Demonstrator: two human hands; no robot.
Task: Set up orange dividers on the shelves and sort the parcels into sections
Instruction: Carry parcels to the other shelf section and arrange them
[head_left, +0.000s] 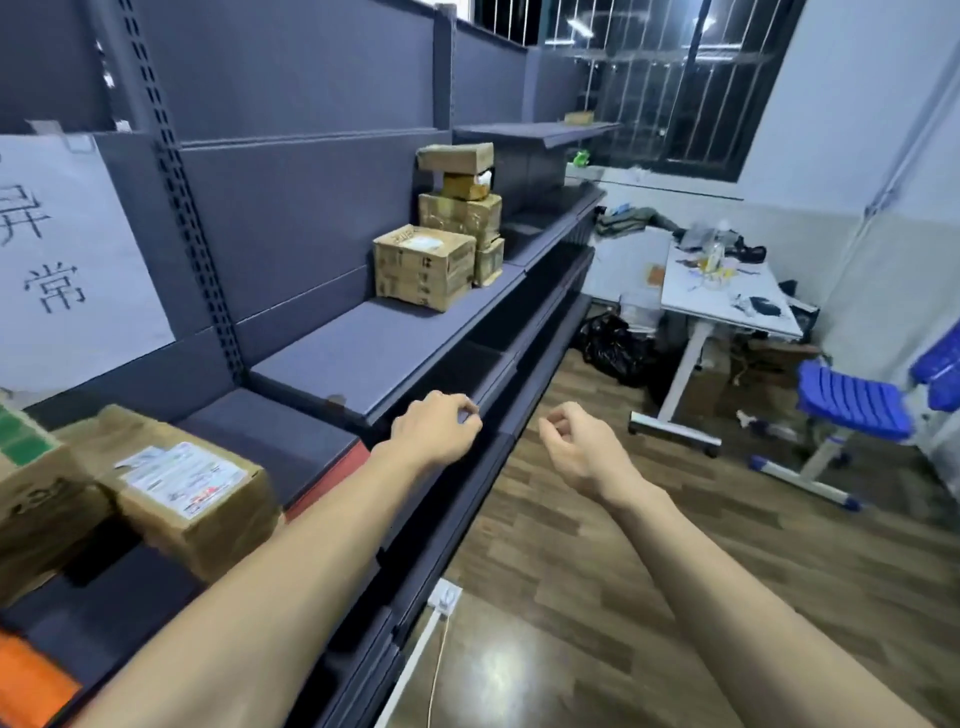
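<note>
A grey metal shelf (363, 353) runs along the left. Near me on it sit a taped cardboard parcel (192, 493) with a white label and another box (31, 493) at the far left. Further along, a stack of several brown parcels (441, 244) stands on the same shelf. An orange divider (31, 680) shows at the bottom left corner, and a thin orange-red strip (332, 475) lies at the shelf's front edge. My left hand (441, 426) hovers at the shelf edge, fingers curled, holding nothing. My right hand (576, 441) hangs over the floor, loosely curled and empty.
A paper sign (67, 260) is taped to the shelf back. A cluttered white table (727, 296) and a blue chair (852, 400) stand to the right, black bags (613, 348) under the table. A white power strip (444, 597) lies on the wooden floor.
</note>
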